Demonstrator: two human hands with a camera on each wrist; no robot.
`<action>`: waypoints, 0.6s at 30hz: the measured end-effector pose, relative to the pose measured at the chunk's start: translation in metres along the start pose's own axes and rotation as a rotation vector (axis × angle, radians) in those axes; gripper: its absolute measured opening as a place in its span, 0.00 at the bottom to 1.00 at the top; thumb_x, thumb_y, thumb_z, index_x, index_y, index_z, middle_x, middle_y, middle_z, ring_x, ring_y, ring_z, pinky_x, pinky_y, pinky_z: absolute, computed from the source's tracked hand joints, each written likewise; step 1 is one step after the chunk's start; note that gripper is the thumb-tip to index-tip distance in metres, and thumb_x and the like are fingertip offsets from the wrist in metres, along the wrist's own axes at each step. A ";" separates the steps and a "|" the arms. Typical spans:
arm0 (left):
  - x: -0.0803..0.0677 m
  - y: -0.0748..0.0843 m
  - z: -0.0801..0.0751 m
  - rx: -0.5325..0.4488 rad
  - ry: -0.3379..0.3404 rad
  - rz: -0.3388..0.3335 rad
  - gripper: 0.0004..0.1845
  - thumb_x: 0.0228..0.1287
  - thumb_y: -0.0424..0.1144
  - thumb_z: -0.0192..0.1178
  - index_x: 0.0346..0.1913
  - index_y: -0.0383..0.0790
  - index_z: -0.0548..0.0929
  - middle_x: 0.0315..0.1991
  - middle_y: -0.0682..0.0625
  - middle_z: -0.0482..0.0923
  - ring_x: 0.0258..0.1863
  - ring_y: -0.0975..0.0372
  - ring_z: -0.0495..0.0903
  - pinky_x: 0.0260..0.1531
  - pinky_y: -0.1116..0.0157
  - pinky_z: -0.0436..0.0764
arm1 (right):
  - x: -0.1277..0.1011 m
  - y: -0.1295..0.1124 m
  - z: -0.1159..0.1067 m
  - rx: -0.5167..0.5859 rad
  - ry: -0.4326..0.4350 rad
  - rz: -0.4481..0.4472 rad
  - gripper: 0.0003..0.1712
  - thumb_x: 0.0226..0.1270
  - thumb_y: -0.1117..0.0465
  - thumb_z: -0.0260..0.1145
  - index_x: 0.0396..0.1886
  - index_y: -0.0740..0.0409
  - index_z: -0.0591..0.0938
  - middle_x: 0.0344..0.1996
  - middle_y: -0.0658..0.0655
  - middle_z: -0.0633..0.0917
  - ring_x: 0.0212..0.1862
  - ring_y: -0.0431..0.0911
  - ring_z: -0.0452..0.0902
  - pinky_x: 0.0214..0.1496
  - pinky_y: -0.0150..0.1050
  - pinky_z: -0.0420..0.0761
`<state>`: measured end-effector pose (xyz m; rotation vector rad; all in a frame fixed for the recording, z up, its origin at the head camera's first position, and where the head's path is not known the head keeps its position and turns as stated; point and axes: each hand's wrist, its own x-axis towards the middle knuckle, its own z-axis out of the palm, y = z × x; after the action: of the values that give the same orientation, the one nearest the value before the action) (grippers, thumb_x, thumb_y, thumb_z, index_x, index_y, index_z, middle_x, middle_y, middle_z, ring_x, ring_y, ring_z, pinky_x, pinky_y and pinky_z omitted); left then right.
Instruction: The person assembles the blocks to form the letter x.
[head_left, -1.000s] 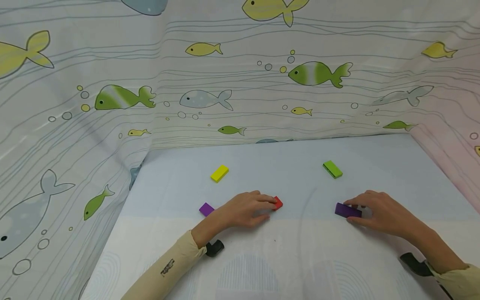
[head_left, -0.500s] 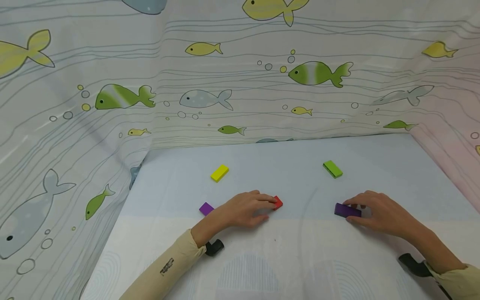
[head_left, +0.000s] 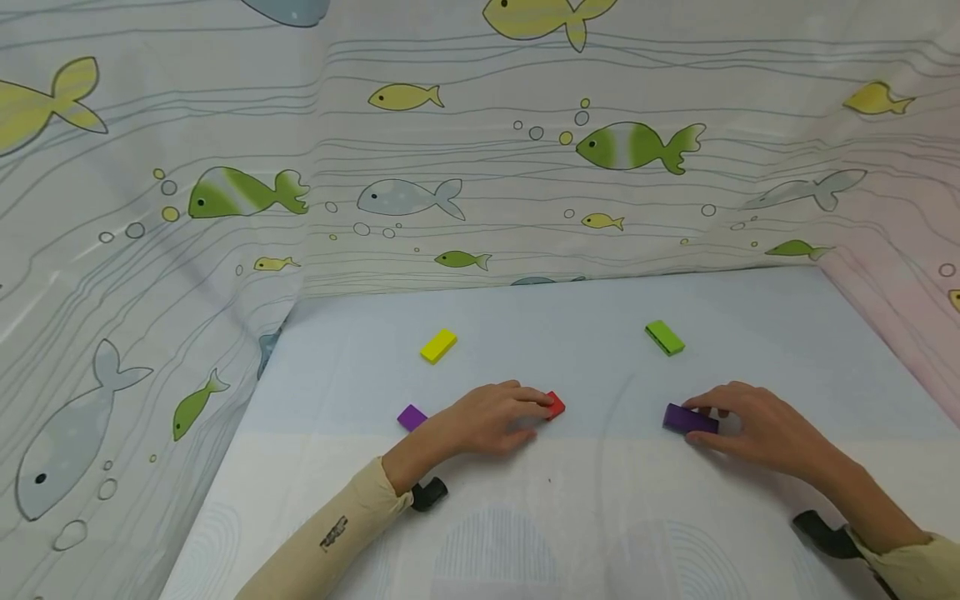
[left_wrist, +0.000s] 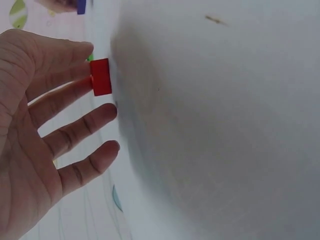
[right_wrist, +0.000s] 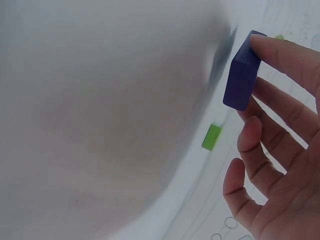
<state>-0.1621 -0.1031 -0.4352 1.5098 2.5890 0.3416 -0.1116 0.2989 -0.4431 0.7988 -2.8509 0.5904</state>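
My left hand (head_left: 495,417) rests its fingertips on a small red block (head_left: 555,406) lying on the table. In the left wrist view the fingers are nearly straight against the red block (left_wrist: 101,77), and the thumb tip is a little apart from it. My right hand (head_left: 757,425) pinches a dark purple block (head_left: 686,419) between thumb and fingers. The right wrist view shows the thumb on one face of this purple block (right_wrist: 241,80), while the ring and little fingers curl free of it. Whether it touches the table is hard to tell.
A yellow block (head_left: 438,346) lies at the back left and a green block (head_left: 664,337) at the back right. Another purple block (head_left: 412,418) sits beside the left forearm, partly hidden. Fish-patterned curtains (head_left: 420,150) border the white table (head_left: 525,325) at the back and sides.
My right hand has shifted slightly left with the dark purple block in its fingers. The left hand and the red block stay in place.
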 end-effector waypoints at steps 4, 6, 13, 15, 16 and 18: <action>0.000 0.001 -0.001 0.000 -0.004 -0.004 0.20 0.68 0.42 0.61 0.61 0.48 0.81 0.64 0.56 0.74 0.55 0.62 0.74 0.47 0.68 0.76 | 0.002 -0.005 0.001 0.001 0.008 0.003 0.22 0.49 0.49 0.80 0.46 0.46 0.88 0.36 0.37 0.82 0.36 0.33 0.72 0.34 0.35 0.75; 0.000 0.002 -0.002 -0.001 -0.005 -0.007 0.20 0.68 0.41 0.61 0.61 0.48 0.81 0.64 0.56 0.74 0.55 0.61 0.74 0.48 0.67 0.76 | 0.003 -0.008 0.002 0.000 0.006 0.008 0.22 0.49 0.49 0.80 0.46 0.46 0.88 0.36 0.37 0.82 0.36 0.33 0.73 0.34 0.34 0.75; 0.000 0.003 -0.002 -0.010 -0.005 -0.013 0.20 0.67 0.41 0.61 0.61 0.48 0.81 0.64 0.56 0.74 0.57 0.61 0.74 0.50 0.66 0.76 | 0.006 -0.017 0.003 0.009 0.014 0.008 0.23 0.49 0.49 0.80 0.47 0.47 0.87 0.36 0.38 0.82 0.35 0.33 0.73 0.33 0.35 0.76; 0.000 0.003 -0.002 -0.014 -0.007 -0.015 0.20 0.67 0.41 0.61 0.61 0.48 0.81 0.64 0.56 0.74 0.57 0.61 0.74 0.51 0.66 0.76 | 0.007 -0.019 0.004 0.010 0.028 -0.003 0.23 0.48 0.51 0.81 0.47 0.47 0.87 0.36 0.38 0.83 0.35 0.33 0.73 0.33 0.34 0.75; 0.000 0.003 -0.002 -0.014 -0.009 -0.015 0.20 0.68 0.41 0.61 0.62 0.48 0.81 0.64 0.56 0.74 0.57 0.61 0.74 0.51 0.66 0.76 | 0.007 -0.020 0.004 0.012 0.036 -0.007 0.23 0.48 0.52 0.81 0.46 0.47 0.87 0.36 0.38 0.83 0.35 0.33 0.73 0.33 0.34 0.75; 0.000 0.002 -0.002 -0.014 -0.006 -0.013 0.20 0.68 0.41 0.61 0.62 0.48 0.81 0.64 0.56 0.74 0.58 0.62 0.73 0.51 0.67 0.76 | 0.008 -0.022 0.005 0.013 0.050 -0.015 0.23 0.47 0.53 0.82 0.46 0.47 0.88 0.36 0.38 0.83 0.35 0.33 0.73 0.32 0.34 0.75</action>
<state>-0.1605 -0.1022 -0.4330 1.4857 2.5850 0.3524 -0.1071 0.2759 -0.4383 0.7948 -2.7963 0.6186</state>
